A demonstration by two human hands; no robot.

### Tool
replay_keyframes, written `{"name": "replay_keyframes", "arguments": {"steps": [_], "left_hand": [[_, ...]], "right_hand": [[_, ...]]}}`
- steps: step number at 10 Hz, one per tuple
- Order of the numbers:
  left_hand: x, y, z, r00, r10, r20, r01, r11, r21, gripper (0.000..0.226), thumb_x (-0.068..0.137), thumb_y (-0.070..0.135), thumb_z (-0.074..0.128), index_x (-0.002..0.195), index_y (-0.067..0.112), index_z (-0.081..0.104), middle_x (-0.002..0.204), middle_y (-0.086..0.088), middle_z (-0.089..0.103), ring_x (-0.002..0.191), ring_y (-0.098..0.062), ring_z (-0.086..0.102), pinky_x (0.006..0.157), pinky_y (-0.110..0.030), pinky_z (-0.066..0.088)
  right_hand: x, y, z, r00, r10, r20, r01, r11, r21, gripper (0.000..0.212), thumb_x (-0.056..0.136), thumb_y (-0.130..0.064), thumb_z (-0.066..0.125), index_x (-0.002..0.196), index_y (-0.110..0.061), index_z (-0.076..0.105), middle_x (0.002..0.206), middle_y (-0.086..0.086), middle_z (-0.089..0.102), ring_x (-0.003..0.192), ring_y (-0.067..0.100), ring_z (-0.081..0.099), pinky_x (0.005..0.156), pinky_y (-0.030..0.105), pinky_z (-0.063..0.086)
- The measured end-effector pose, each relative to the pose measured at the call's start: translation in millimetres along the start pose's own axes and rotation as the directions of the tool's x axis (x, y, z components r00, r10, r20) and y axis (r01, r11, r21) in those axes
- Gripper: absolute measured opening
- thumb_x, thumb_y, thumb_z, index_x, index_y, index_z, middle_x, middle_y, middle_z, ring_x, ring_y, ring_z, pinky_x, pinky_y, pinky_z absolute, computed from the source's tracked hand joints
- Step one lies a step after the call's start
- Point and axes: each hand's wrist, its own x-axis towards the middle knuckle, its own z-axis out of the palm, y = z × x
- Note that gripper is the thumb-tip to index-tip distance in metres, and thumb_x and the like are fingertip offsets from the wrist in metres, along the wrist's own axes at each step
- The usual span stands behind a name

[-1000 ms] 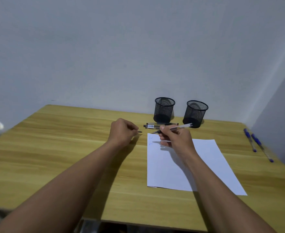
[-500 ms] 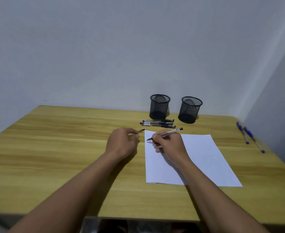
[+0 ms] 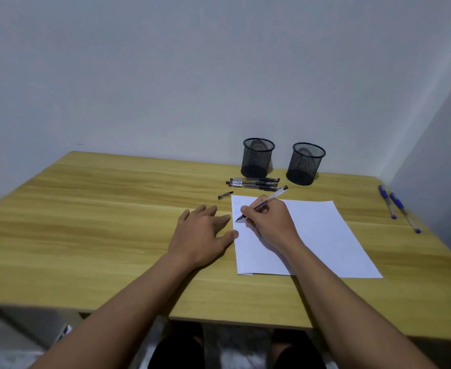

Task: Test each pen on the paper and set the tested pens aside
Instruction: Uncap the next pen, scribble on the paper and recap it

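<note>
One table (image 3: 99,222): pale wood grain, pushed against a grey wall (image 3: 165,75); it carried everything below.
Paper (image 3: 325,235): white sheet, lying flat at about three o'clock of the table's middle.
Left hand (image 3: 203,233): lay palm down on the bare wood at nine o'clock of the sheet, fingers straight and spread, holding nothing; its thumb tip touched the sheet's left edge.
Right hand (image 3: 269,222): rested on the sheet's upper left part, fingers curled round the pen.
Left cup (image 3: 257,158): black mesh, upright, near the wall at twelve o'clock of the sheet's top left corner.
Right cup (image 3: 305,163): same make, upright, at three o'clock of the left cup and a little apart (the contents of either could not be told).
Pen (image 3: 275,195): clear barrel, dark end pointing to two o'clock, tip down on the paper near its left edge.
Black pens (image 3: 253,182): small bundle lying side by side, crosswise, at six o'clock of the left cup.
Blue pens (image 3: 386,201): two, nearly parallel, at three o'clock of the sheet and well apart from it, by the table's right edge.
Cap (image 3: 225,195): small and dark, alone on the wood at ten o'clock of the sheet's top left corner, just beside it.
Marks (image 3: 237,206): faint scribbles at twelve o'clock of the pen tip.
</note>
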Motion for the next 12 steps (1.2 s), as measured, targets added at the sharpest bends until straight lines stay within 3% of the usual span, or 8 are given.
{"name": "replay_keyframes", "arguments": {"steps": [1, 2, 3, 4, 8, 9, 10, 12], "left_hand": [[0.9, -1.5, 1.8, 1.0, -0.005, 0.007, 0.005, 1.0, -0.002, 0.059, 0.088, 0.07, 0.042, 0.139, 0.042, 0.05, 0.157, 0.002, 0.037, 0.149, -0.02, 0.023, 0.12, -0.048, 0.016], [0.4, -1.5, 2.5, 1.0, -0.007, 0.005, 0.007, 1.0, 0.001, 0.059, 0.088, 0.07, 0.043, 0.139, 0.042, 0.05, 0.157, 0.002, 0.037, 0.149, -0.019, 0.023, 0.12, -0.048, 0.016], [0.8, -1.9, 2.7, 1.0, -0.011, 0.005, 0.011, 1.0, 0.001, 0.059, 0.087, 0.071, 0.043, 0.138, 0.042, 0.051, 0.157, 0.003, 0.037, 0.148, -0.018, 0.023, 0.12, -0.048, 0.016], [0.5, -2.1, 3.1, 1.0, -0.013, 0.005, 0.013, 1.0, 0.002, 0.059, 0.087, 0.071, 0.043, 0.138, 0.043, 0.051, 0.157, 0.003, 0.037, 0.149, -0.018, 0.023, 0.12, -0.047, 0.016], [1.0, -2.7, 4.2, 1.0, -0.014, 0.005, 0.014, 1.0, 0.004, 0.06, 0.087, 0.072, 0.042, 0.138, 0.043, 0.051, 0.157, 0.004, 0.036, 0.149, -0.017, 0.023, 0.119, -0.046, 0.016], [0.7, -3.1, 4.4, 1.0, -0.013, 0.004, 0.013, 1.0, -0.001, 0.059, 0.087, 0.072, 0.042, 0.138, 0.044, 0.051, 0.157, 0.003, 0.036, 0.149, -0.018, 0.023, 0.119, -0.046, 0.016], [1.1, -3.1, 4.4, 1.0, -0.013, 0.008, 0.013, 1.0, 0.0, 0.059, 0.087, 0.072, 0.042, 0.138, 0.043, 0.051, 0.157, 0.003, 0.036, 0.149, -0.017, 0.023, 0.119, -0.046, 0.016], [0.4, -3.1, 4.4, 1.0, -0.014, 0.0, 0.014, 1.0, 0.001, 0.059, 0.087, 0.072, 0.042, 0.138, 0.044, 0.051, 0.157, 0.003, 0.036, 0.149, -0.017, 0.022, 0.119, -0.046, 0.016]], "right_hand": [[0.5, 0.3, 1.7, 1.0, -0.006, 0.02, 0.007, 0.999, -0.048, 0.014, 0.088, -0.027, 0.076, 0.082, -0.014, 0.075, 0.073, 0.001, 0.076, 0.072, 0.019, 0.075, 0.071, 0.04, 0.064], [-0.9, -1.2, 0.7, 1.0, -0.019, -0.018, 0.017, 0.997, -0.076, 0.018, 0.092, -0.029, 0.073, 0.087, -0.012, 0.075, 0.072, 0.001, 0.075, 0.064, 0.012, 0.071, 0.058, 0.027, 0.056], [-1.9, -1.5, 1.0, 0.999, -0.024, -0.033, 0.021, 0.995, -0.094, 0.019, 0.093, -0.029, 0.072, 0.087, -0.012, 0.074, 0.071, 0.0, 0.074, 0.063, 0.012, 0.069, 0.056, 0.025, 0.054], [-2.6, 0.0, 1.0, 1.0, 0.007, -0.019, -0.008, 0.997, -0.077, 0.013, 0.089, -0.026, 0.075, 0.085, -0.013, 0.075, 0.074, 0.001, 0.075, 0.072, 0.017, 0.075, 0.069, 0.038, 0.065], [-5.2, -3.1, -1.8, 0.998, 0.023, -0.066, -0.031, 0.993, -0.113, 0.016, 0.093, -0.025, 0.071, 0.085, -0.011, 0.074, 0.07, 0.004, 0.074, 0.058, 0.014, 0.069, 0.053, 0.022, 0.051], [-4.1, -2.2, -2.5, 0.997, 0.014, -0.077, -0.025, 0.99, -0.137, 0.018, 0.092, -0.024, 0.07, 0.079, -0.011, 0.072, 0.064, 0.004, 0.072, 0.05, 0.013, 0.064, 0.052, 0.025, 0.051], [-3.1, -1.2, -2.2, 0.995, 0.005, -0.103, -0.017, 0.994, -0.109, 0.02, 0.092, -0.025, 0.069, 0.076, -0.013, 0.069, 0.065, 0.004, 0.072, 0.051, 0.013, 0.064, 0.055, 0.03, 0.056], [-2.0, -2.4, -2.8, 0.997, 0.046, -0.069, -0.053, 0.993, -0.103, 0.013, 0.09, -0.02, 0.071, 0.083, -0.009, 0.07, 0.07, 0.004, 0.071, 0.06, 0.018, 0.068, 0.052, 0.024, 0.049]]}}
